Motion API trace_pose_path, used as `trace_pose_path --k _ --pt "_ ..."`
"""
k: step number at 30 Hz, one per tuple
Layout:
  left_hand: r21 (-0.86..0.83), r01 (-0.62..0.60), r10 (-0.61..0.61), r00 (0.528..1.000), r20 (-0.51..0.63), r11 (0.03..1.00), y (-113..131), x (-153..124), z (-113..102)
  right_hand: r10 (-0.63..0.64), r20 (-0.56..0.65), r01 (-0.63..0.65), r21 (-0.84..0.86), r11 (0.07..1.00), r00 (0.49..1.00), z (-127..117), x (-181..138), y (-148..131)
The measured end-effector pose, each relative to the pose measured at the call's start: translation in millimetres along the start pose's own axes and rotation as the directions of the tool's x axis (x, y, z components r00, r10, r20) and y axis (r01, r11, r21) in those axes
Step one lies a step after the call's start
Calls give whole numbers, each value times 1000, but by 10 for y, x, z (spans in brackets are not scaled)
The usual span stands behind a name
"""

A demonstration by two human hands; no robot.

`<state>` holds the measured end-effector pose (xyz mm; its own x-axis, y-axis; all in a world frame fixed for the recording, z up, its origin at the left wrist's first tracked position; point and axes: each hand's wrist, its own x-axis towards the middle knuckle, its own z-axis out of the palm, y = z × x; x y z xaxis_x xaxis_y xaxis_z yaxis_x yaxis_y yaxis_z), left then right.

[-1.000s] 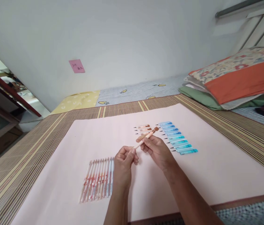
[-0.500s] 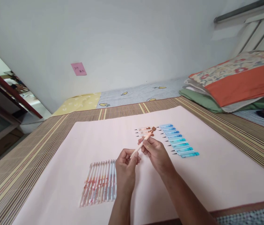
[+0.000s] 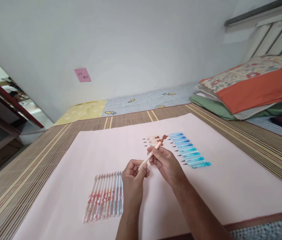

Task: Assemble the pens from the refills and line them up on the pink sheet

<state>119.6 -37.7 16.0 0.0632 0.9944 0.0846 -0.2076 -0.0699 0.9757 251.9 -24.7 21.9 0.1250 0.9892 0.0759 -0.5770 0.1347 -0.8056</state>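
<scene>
A slim pale pen [image 3: 146, 161] with a brown top slants up to the right between my hands, above the paper. The fingers of my left hand [image 3: 134, 171] are closed on its lower end. Higher up, near the brown top, my right hand [image 3: 166, 162] pinches the same pen. Beyond my right hand lie a few brown-and-white pens [image 3: 151, 138] with dark tips, partly covered. To its right runs a column of blue and turquoise pens [image 3: 189, 150], also dark-tipped. Left of my left hand, patterned clear-and-white pens [image 3: 103, 196] lie side by side, the last ones hidden by my wrist.
A large pale pink sheet [image 3: 63, 186] lies on a striped mat [image 3: 18, 180]. Folded bedding [image 3: 253, 90] is piled at the right, by white slats. Behind stands a wall with a pink note [image 3: 82, 75]; a doorway opens at far left.
Both hands keep their hold on the pen. Its brown top appears slightly farther toward the blue pens. The whole view has shifted a little.
</scene>
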Motion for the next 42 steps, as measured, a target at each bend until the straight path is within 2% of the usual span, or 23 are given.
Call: trace_pose_path --k 3,5,7,12,17,22,24,27,31,33,35,39,42 --pt "-175 106 -99 994 51 979 -27 29 -9 4 44 -1 -77 997 999 -27 1 -22" --pt "-231 127 -115 991 63 965 -47 38 -17 -12 39 17 -129 991 999 -35 4 1" --pt "-201 85 -79 996 35 976 -63 37 -22 -40 5 40 -161 986 999 -33 7 40" --pt "8 -69 69 996 -60 998 -67 4 -20 -60 -71 49 -150 987 996 18 -3 102" --pt "26 -112 115 983 -141 993 -40 -9 -13 29 -73 -31 -24 999 997 75 -25 122" --pt "-277 -41 5 991 -132 960 -39 62 -33 81 -9 -81 5 997 997 66 -25 148" --pt "-344 -1 -46 991 -126 939 -46 83 -42 81 14 -81 4 997 997 56 -21 153" --pt "-354 10 -60 990 -130 935 -51 81 -44 85 15 -85 14 996 996 51 -18 171" --pt "-288 -32 -15 987 -160 957 -40 54 -41 65 -30 -66 -11 998 997 65 -20 222" --pt "-302 -38 -11 987 -160 953 -29 56 -49 63 -11 -64 -23 998 998 72 -21 226" --pt "-381 -3 -58 987 -148 925 -18 75 -71 58 29 -58 -9 998 998 71 -15 195" --pt "-550 88 -210 964 -163 830 -4 135 -142 58 75 -68 135 989 996 28 13 64" --pt "-589 95 -242 954 -176 802 4 162 -177 92 90 -105 163 981 992 -17 27 5"
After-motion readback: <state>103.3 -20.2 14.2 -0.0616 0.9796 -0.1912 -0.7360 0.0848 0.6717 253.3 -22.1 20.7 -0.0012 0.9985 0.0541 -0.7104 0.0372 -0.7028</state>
